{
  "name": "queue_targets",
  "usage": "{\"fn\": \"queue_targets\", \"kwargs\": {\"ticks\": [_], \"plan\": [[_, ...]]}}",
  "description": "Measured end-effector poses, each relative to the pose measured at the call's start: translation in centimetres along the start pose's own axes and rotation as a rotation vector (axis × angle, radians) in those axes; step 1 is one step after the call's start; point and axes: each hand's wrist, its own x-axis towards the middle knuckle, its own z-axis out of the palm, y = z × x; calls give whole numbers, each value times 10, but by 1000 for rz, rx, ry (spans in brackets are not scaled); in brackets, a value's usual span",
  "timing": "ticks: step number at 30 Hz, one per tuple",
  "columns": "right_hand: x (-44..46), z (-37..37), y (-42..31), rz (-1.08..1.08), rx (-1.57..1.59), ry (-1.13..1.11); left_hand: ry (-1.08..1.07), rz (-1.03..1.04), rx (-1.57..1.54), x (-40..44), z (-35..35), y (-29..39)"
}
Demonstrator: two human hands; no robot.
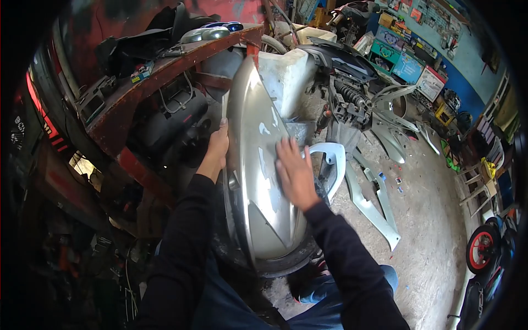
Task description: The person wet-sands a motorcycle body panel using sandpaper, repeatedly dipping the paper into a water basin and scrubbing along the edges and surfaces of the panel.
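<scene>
A long, silver-grey curved body panel point(264, 214) stands upright in front of me, its narrow end pointing away. Pale bare patches mark its glossy surface. My left hand point(218, 147) is wrapped round the panel's left edge, with the fingertips partly hidden. On the panel's right side lies my right hand point(294, 173), flat with its fingers stretched out; anything under the palm is hidden. The panel's lower end rests over a dark round support point(280, 268). A white curved part point(338, 159) is just right of my right hand.
A red-framed bench point(181, 60) stands at the left, above a dark tank point(170, 118). Pale frame-like panels point(371, 206) lie on the concrete floor point(423, 247) at right. Beyond are a partly stripped motorcycle point(352, 93) and stacked boxes point(407, 66). A red-rimmed wheel point(481, 248) is far right.
</scene>
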Motion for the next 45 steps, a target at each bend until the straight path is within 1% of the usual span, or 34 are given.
{"fn": "queue_targets", "kwargs": {"ticks": [2,3,4,5,6,7,9,10,11,12,14,15,16,17,18,21,22,24,26,28,30,31,33,34,36,39,42,43,44,45], "plan": [[-3,1,2,-15,4,-3,-6,13,49,3,-2,-1],[-26,-2,-6,15,2,-95,0,16,21,12,-7,-3],[-68,-5,-19,39,-2,-193,9,16,-13,19,-12,-6],[-117,-3,-27,32,37,-232,15,14,-24,19,-15,-6],[-147,1,-29,28,76,-265,28,1,-52,19,-18,-4],[-138,3,-26,20,75,-261,39,-6,-76,19,-19,1],[-106,5,-18,-16,41,-157,34,15,-38,3,-10,8],[-61,6,-16,-4,24,-94,22,32,2,-4,-5,7],[-23,7,-12,-4,94,-4,49,35,55,2,-4,-2],[10,3,-11,-25,88,51,51,33,57,-2,-3,1],[9,1,-17,-47,88,71,7,50,-58,-11,1,13],[-14,1,-25,-4,95,-6,8,40,-75,-3,-2,11],[-56,1,-38,34,102,-87,12,45,-86,-2,-4,14],[-107,6,-46,31,143,-125,45,40,-62,-4,-6,16],[-138,11,-48,31,185,-158,77,35,-34,-5,-7,18],[-125,15,-36,56,105,-89,76,32,-31,-2,-5,15],[-93,16,-28,46,144,-47,72,27,-19,-2,-4,12],[-30,6,-21,64,156,-50,56,68,-56,0,-4,7],[-41,5,-26,65,171,-34,40,49,-93,1,-3,12],[-85,5,-38,83,199,-20,27,26,-135,2,-1,12],[-118,10,-41,73,168,-53,54,9,16,4,4,4],[-108,9,-39,72,171,-53,54,-28,34,0,10,3],[-61,6,-25,155,204,36,28,-16,62,-7,20,-2],[-31,1,-19,131,175,83,7,-1,82,-10,24,-4],[16,0,-2,134,144,89,-36,-9,45,-8,28,-10],[2,-2,-10,134,181,78,-26,-12,-5,1,30,-21],[-73,-10,-33,91,265,-43,-22,-23,-31,-1,27,-22],[-80,-9,-24,87,280,-29,-10,13,47,-9,32,-23],[-70,-6,-15,162,259,6,0,46,126,-14,36,-30],[-53,-1,-4,201,244,30,7,34,123,-16,41,-38]]}}
